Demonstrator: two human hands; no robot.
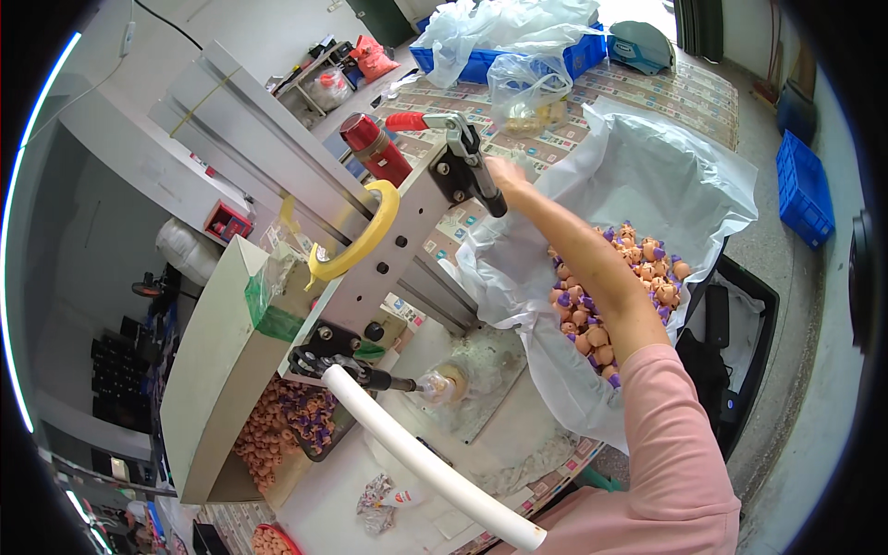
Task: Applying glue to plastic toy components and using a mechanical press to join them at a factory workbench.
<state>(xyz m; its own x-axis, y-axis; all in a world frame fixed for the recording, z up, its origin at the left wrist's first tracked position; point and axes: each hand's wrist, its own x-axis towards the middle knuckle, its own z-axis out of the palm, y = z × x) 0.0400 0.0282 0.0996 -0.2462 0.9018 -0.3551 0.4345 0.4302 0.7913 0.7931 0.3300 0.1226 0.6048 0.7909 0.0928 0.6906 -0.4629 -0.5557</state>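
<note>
My right arm, in a pink sleeve, stretches up over a box lined with white plastic [671,139]. At its far end my right hand [504,173] is beside a toggle clamp with a red handle [407,121]. The clamp's metal arm partly covers the hand, and its fingers are hidden. My left hand is out of view. Lower on the same metal frame, a second toggle clamp [370,376] carries a long white tube handle [435,462]. Its tip points at a small pale round piece [450,381] in a clear holder. Small skin-coloured and purple figure parts [597,344] fill the lined box's near end.
More figure parts [291,421] lie in a bin at the left, under a beige housing [217,370]. A red flask [375,148] and yellow tape roll [356,236] are by the frame. A blue crate [583,55] stands at the back. Crumpled plastic [377,504] lies in front.
</note>
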